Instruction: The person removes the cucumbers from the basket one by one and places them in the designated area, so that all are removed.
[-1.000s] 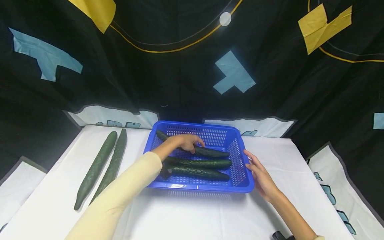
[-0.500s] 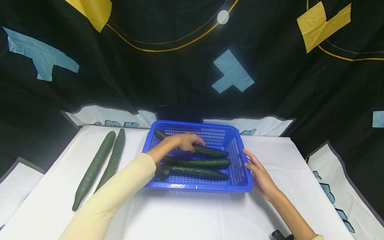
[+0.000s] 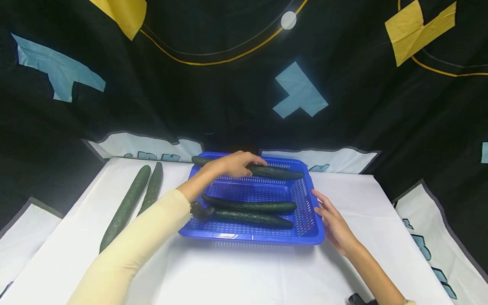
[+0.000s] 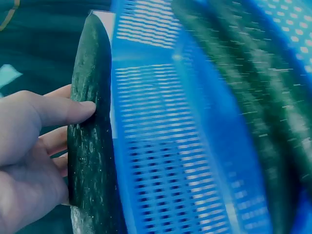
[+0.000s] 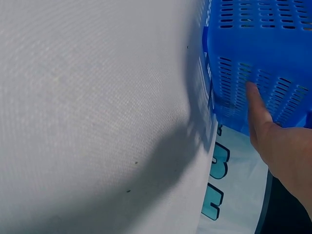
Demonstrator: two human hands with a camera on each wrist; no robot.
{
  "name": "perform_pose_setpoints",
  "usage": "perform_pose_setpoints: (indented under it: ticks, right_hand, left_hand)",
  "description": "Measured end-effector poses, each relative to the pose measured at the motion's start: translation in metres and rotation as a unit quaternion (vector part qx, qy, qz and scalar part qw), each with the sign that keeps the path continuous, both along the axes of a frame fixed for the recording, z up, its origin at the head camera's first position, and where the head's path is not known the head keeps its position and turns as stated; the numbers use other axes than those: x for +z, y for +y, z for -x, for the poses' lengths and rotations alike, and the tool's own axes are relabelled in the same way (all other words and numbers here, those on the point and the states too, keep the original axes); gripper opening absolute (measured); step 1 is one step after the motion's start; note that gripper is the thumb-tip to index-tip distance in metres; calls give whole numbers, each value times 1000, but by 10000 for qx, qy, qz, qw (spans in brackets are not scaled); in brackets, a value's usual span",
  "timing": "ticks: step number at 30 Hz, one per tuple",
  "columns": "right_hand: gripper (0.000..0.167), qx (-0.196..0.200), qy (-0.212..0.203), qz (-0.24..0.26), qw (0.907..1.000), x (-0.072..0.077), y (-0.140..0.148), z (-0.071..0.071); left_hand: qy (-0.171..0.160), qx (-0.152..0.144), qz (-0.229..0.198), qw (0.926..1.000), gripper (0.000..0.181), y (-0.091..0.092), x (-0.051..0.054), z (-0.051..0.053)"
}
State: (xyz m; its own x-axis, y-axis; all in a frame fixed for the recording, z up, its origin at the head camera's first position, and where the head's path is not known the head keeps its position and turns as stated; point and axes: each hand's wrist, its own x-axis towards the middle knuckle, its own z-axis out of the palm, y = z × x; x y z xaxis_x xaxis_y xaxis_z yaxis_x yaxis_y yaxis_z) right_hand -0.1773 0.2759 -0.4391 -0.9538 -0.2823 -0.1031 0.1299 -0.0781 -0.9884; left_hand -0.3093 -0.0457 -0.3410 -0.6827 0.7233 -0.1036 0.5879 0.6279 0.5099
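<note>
Cucumber in hand along the far side of the basket

The person's left grip has hold of it near the middle of its length: in the left wrist view the thumb lies across one face and the fingers come round from beyond, leaving no gap to speak of. The cucumber runs crosswise over the far part of the basket, its left end reaching past the rim at the back left corner, its right end by the right-hand wall. Whether it rests on the rim or hangs just above it, I cannot tell.

The right grip holds nothing up; its fingers are loosely extended and touch the basket's right end from outside, probably to steady it.

Near the front, inside the basket, lie a nearer cucumber and a second cucumber, side by side. Two more, an outer cucumber and an inner cucumber, lie on the bench to the left, partly behind the sleeve.

The step in hand looks like shifting one cucumber at the basket's far side; its direction is unclear from this moment. The next move seems to call for a level carry, both ends clear of the walls, with the basket braced.
</note>
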Motion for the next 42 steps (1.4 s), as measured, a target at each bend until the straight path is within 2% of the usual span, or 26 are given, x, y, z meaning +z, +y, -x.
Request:
perform_pose_setpoints:
  ticks: [3,7,12,16,19,25,29,33,37,42]
  right_hand:
    - [59,12,5,-5,10000,1,1,-1]
    - [59,2,12,-13,10000,-1,2,-1]
    - [59,-63,-5,-30,10000,-3,3,-2]
    - [59,-91,-38,-33,9999,-4,4,-2]
    - [59,-91,-61,-52,9999,-4,4,-3]
    - [59,-114,-88,-61,9999,-4,4,-3]
    - [58,-73,-39,-7,10000,-3,4,-3]
    - [59,-27,7,10,10000,-2,3,-2]
    - [59,-25,1,-34,10000,-1,3,-1]
    - [59,-13,10,-84,10000,1,2,-1]
  left_hand:
    - [160,81,-387,9991,52,-8,19,-4]
    - [391,288,-710,9963,51,-23,36,-12]
    - [666,517,-1032,9911,51,-48,47,-23]
    - [555,962,-1261,9858,52,-70,50,-31]
    - [404,1391,-1400,9795,52,-89,48,-37]
    - [520,2085,-1378,9669,53,-131,44,-47]
    - [317,2462,-1330,9595,56,-157,39,-56]
    - [103,2857,-1189,9509,62,-183,30,-66]
    - [-31,3108,-1163,9433,64,-210,19,-74]
    - [-83,3182,-1197,9404,64,-244,2,-84]
